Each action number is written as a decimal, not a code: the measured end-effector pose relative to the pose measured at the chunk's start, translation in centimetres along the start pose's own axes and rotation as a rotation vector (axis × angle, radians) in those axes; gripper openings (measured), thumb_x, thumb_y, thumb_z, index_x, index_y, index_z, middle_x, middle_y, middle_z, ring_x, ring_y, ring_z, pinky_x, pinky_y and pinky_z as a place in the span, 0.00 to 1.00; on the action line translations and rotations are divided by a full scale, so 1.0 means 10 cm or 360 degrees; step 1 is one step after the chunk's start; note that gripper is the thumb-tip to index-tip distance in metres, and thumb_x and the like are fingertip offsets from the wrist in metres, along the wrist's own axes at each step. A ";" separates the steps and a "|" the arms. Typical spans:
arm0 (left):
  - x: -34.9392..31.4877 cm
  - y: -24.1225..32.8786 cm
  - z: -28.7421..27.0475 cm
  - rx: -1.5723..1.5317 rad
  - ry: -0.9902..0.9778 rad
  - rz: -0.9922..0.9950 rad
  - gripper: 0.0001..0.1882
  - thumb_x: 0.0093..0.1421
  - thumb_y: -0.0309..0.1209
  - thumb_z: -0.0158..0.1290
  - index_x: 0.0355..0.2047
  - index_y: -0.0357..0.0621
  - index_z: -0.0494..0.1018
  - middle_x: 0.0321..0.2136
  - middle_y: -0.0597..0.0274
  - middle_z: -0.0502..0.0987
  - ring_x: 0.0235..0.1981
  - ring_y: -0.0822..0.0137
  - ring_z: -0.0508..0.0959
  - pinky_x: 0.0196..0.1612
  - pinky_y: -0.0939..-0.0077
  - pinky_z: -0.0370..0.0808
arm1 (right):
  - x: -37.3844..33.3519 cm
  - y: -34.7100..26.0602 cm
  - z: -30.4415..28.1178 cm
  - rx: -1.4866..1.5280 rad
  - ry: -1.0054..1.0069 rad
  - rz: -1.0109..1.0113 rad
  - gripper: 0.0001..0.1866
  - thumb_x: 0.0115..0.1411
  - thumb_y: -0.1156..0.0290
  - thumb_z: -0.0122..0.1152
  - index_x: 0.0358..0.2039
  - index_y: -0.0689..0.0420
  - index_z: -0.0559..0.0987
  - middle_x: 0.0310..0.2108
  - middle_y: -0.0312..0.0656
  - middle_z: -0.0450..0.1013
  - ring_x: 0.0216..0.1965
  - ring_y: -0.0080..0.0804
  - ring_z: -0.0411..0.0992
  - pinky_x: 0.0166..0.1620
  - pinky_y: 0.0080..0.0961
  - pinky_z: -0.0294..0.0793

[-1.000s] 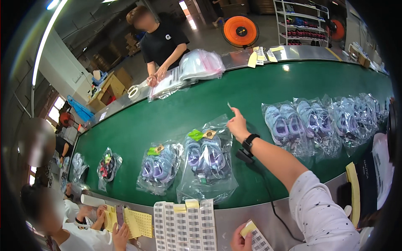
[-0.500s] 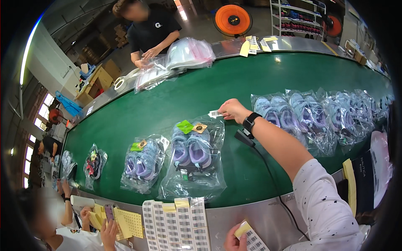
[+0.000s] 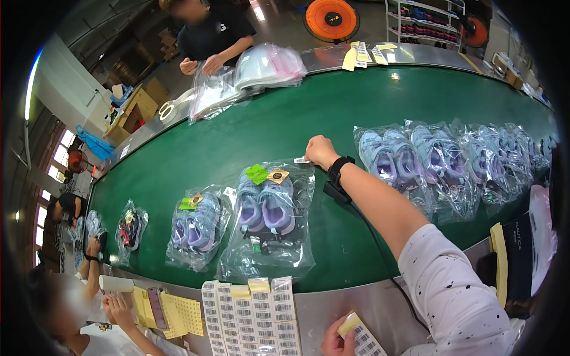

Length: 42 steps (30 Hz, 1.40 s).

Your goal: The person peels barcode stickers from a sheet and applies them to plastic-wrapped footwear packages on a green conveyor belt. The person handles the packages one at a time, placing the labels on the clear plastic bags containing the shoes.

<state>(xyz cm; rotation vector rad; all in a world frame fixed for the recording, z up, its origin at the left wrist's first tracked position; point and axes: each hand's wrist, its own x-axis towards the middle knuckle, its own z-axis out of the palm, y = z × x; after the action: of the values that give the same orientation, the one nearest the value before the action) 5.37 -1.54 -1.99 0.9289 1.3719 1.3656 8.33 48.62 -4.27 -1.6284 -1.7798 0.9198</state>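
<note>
My right hand [image 3: 322,152], fingers curled, is at the upper right corner of a clear plastic bag [image 3: 300,252]. A small white barcode label [image 3: 301,160] shows at its fingertips, partly covered by them. Inside that bag lies a pair of blue and lilac shoes [image 3: 277,212], with a green tag [image 3: 256,174] and a tan tag [image 3: 278,176] on top. Low in the view, my left hand [image 3: 338,339] grips a sheet of barcode labels [image 3: 363,339] with a yellow edge. A black device [image 3: 337,191] with a cable is strapped at my right wrist.
Bagged shoes [image 3: 198,228] lie left on the green belt [image 3: 332,249]; several more bagged pairs [image 3: 436,157] line the right. Label sheets [image 3: 249,317] cover the metal edge. A co-worker [image 3: 217,38] stands across by plastic bags [image 3: 270,68]; another person [image 3: 77,320] sits lower left beside a phone [image 3: 157,307].
My right hand has curled further and covers more of the label. The bagged shoes sit slightly further left in view. The lower-left person's hands have moved off the phone.
</note>
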 end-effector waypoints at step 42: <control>0.39 1.04 -0.65 0.0157 0.0266 0.0386 0.15 0.65 0.26 0.50 0.51 0.36 0.71 0.36 0.59 0.80 0.36 0.76 0.78 0.38 0.81 0.75 | -3.80 -0.99 -0.60 0.1012 -0.1341 -0.0165 0.08 0.57 0.72 0.65 0.31 0.65 0.82 0.24 0.37 0.78 0.27 0.17 0.74 0.32 0.18 0.75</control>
<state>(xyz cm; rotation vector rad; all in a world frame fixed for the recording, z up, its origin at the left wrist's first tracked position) -3.02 1.37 7.35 1.0951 1.5002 1.5993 11.21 11.35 9.04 -0.7628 -1.7265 2.0603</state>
